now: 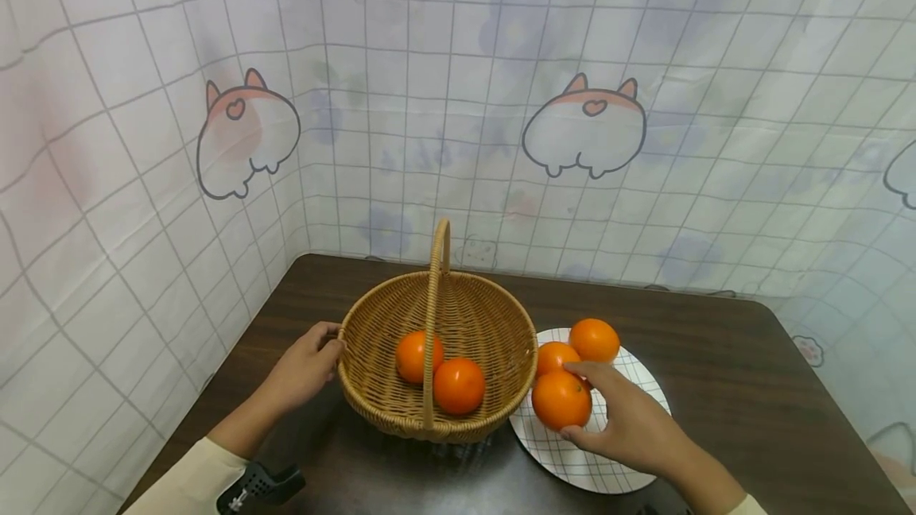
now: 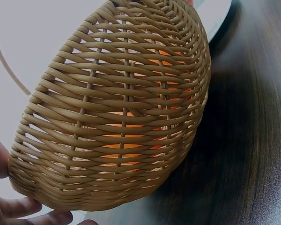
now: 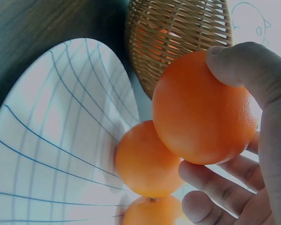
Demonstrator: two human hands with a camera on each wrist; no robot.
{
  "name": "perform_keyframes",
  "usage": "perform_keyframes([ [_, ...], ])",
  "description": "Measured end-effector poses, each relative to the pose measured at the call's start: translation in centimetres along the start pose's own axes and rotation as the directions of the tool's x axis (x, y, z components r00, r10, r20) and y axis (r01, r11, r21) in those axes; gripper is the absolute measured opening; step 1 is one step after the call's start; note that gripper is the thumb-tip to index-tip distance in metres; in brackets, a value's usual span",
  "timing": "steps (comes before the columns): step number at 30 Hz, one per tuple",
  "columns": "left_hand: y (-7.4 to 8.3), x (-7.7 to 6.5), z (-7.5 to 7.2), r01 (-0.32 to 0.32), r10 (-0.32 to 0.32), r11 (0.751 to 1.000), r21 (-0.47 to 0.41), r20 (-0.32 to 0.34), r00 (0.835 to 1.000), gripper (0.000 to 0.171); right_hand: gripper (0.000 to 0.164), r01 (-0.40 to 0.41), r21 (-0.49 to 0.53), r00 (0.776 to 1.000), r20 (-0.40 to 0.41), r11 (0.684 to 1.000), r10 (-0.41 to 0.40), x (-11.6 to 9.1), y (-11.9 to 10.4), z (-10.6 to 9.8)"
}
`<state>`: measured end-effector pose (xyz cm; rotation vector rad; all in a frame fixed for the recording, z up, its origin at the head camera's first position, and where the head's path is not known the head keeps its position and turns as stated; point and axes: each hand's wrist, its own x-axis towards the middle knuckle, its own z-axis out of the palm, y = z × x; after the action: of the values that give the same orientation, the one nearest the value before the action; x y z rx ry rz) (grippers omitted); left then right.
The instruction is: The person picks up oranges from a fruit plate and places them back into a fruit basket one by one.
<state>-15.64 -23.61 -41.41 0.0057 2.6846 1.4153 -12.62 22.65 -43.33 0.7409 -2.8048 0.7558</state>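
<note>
A wicker basket (image 1: 386, 412) with a tall handle stands on the table, and two oranges (image 1: 459, 386) lie inside it. My left hand (image 1: 304, 368) holds the basket's left rim, its thumb and fingers at the edge; the left wrist view shows the woven side (image 2: 112, 103) close up. Over the plate, my right hand (image 1: 630, 424) grips an orange (image 1: 561, 400) between thumb and fingers. In the right wrist view that orange (image 3: 201, 112) is above two others. Those two oranges (image 1: 594, 340) rest on the white plate (image 1: 608, 475) with grid lines, right of the basket.
The dark wooden table (image 1: 737, 388) extends right of the plate. Behind and to the left hangs a white grid-patterned curtain (image 1: 458, 102) with cartoon animal prints. A black strap device (image 1: 261, 487) is on the left wrist.
</note>
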Motion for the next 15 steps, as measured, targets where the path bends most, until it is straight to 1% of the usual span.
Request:
perform_keyframes([
  [6, 0.0, 0.0, 0.0, -0.001, 0.001, 1.000, 0.004, 0.000, 1.000, 0.046, 0.074, -0.001, 0.026, 1.000, 0.005, 1.000, 0.000, 0.3, 0.0, -0.8],
  [11, -0.1, 0.0, 0.0, -0.003, 0.003, 1.000, 0.001, 0.002, 1.000, 0.046, 0.079, 0.012, 0.017, 1.000, -0.013, 1.000, -0.012, 0.7, 0.2, -1.4],
  [15, -0.1, 0.0, 0.0, -0.004, 0.004, 1.000, 0.004, 0.002, 1.000, 0.046, 0.080, 0.004, 0.022, 1.000, -0.014, 1.000, -0.003, 1.0, 0.3, -1.8],
])
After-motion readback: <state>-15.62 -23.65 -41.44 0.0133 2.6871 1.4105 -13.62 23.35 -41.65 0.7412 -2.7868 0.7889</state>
